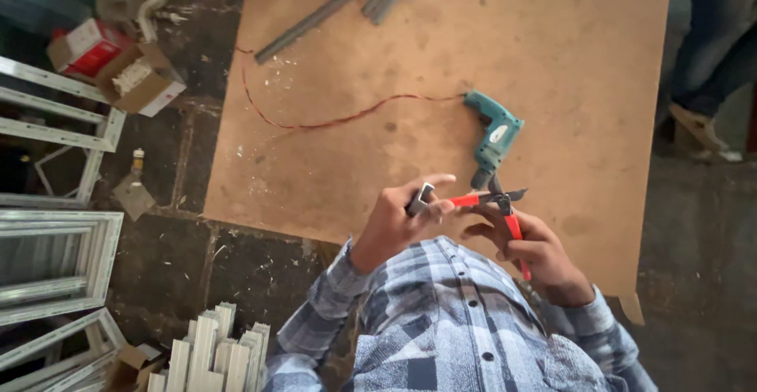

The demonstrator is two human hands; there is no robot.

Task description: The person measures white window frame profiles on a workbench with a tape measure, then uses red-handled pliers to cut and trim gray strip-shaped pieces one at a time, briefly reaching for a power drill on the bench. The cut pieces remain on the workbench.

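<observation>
My left hand [392,220] pinches a small grey metal piece [421,199] in front of my checked shirt. Held by my right hand [530,252], a pair of red-handled snips [498,203] has its dark jaws right beside that piece. Both hands hover over the near edge of a brown board table [568,61]. Just beyond the snips, a teal electric drill [494,136] lies on the board, its red cord [331,121] trailing off to the left.
Grey metal bars [306,24] lie at the board's far side. To the left on the dark floor are white window frames [55,258], cardboard boxes [138,80] and a stack of white profile pieces [209,356]. Another person's legs [714,53] stand at the upper right.
</observation>
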